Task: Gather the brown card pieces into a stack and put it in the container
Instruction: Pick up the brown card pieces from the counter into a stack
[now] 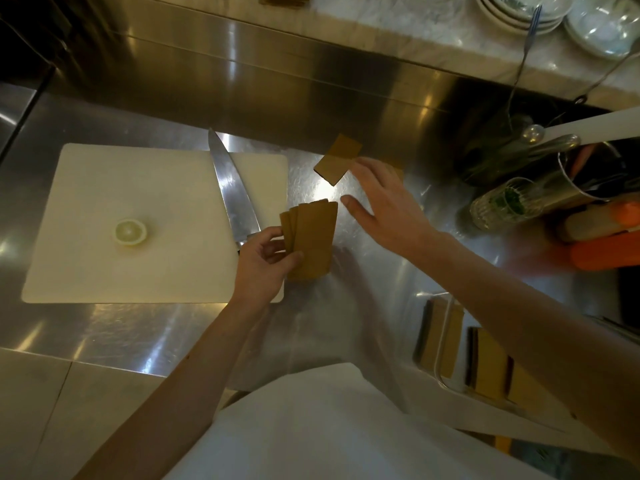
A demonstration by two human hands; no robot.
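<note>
Single head cam, steep downward look, close over steel counter (145, 327) w/ both forearms in frame.

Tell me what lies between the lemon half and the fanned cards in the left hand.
In the head view, the chef's knife lies between the lemon half and the fanned cards, its blade on the cutting board.

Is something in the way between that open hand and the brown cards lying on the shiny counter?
Nothing visible is in the way. The right hand is open right over the loose brown cards, its fingertips at their edge, with only bare steel counter around. The left hand holds the fanned stack.
</note>
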